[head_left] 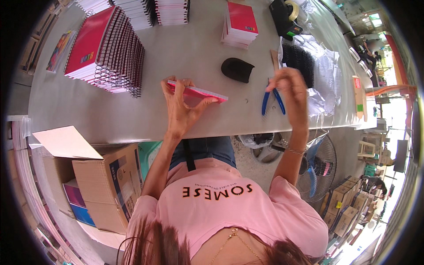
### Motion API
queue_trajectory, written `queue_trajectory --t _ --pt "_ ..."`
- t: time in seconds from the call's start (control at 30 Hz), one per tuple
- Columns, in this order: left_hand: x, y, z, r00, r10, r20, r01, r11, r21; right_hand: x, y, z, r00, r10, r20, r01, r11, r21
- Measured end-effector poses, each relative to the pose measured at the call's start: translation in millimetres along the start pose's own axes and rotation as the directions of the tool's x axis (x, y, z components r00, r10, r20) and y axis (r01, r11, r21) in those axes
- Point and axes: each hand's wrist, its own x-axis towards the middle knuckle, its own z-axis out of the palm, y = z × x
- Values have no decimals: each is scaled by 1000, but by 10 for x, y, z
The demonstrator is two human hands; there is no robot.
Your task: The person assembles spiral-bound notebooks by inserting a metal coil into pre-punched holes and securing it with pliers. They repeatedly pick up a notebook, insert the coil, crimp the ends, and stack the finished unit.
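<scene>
My left hand (182,110) is closed around a thin notebook with a red-pink cover (201,92), thumb on the near side and fingers over the far side. The notebook is tilted up on edge above the grey table. My right hand (288,84) is raised over the table with its fingers bent and smeared by motion, so what it holds, if anything, cannot be made out. Just below it are pliers with blue handles (265,104), partly covered by the hand. Beside that hand lie black spiral binding coils (300,64) on crumpled white wrapping (327,66).
A tall stack of red spiral-bound notebooks (90,42) stands at the left. A smaller pile of red-covered pads (241,20) is at the back, near a tape dispenser (282,20). A black rounded piece (237,70) lies mid-table. Below are an open cardboard box (95,185) and a fan (316,165).
</scene>
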Motion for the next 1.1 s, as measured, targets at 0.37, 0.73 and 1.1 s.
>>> queue_trajectory --t 0.37,0.73,1.1 --pt "23 4 21 999 49 -17 -48 996 69 -193 34 636 979 -8 204 63 961 -268" --pt "17 -16 20 998 60 -21 -58 995 81 -246 36 761 996 -56 69 70 975 -213" --pt "10 -17 42 999 41 -25 -40 997 72 -311 232 842 989 -150 -8 146 974 -174"
